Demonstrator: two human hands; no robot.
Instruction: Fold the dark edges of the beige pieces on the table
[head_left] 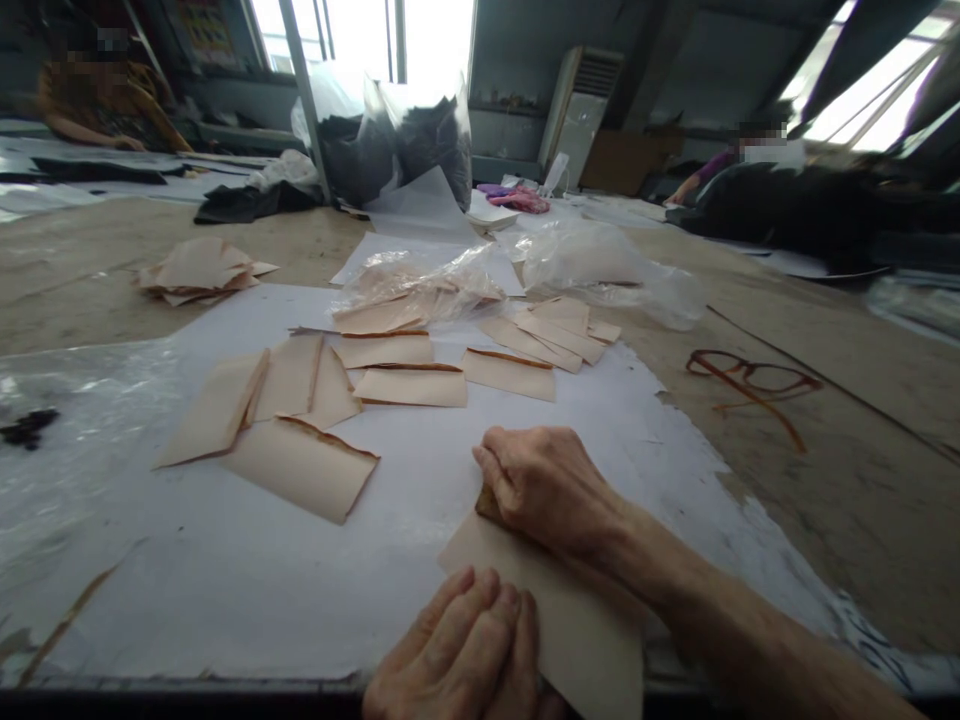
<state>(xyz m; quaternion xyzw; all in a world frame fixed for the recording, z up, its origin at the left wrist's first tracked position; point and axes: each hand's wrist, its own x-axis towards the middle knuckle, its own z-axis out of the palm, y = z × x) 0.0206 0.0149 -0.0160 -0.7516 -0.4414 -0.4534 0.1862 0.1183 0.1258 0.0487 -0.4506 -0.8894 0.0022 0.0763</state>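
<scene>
A beige leather-like sheet (581, 630) lies at the table's near edge, under both hands. My left hand (469, 650) rests on its left side with the fingers stretched out side by side, pressing it down. Curled closed over the sheet's far end is my right hand (551, 490). A brown piece (489, 503) shows beneath its fingers; whether it is a tool or the sheet's brown edge I cannot tell. Farther off lie several similar beige pieces with brown edges, among them one at the left (300, 465) and one in the middle (411, 386).
White paper (247, 590) covers the table. Eyeglasses (754, 375) lie at the right, near a thin rod (825, 380). A beige stack (199, 268), a clear plastic bag (607, 265) and filled sacks (427, 140) stand farther back. Two people (112, 105) work across the room.
</scene>
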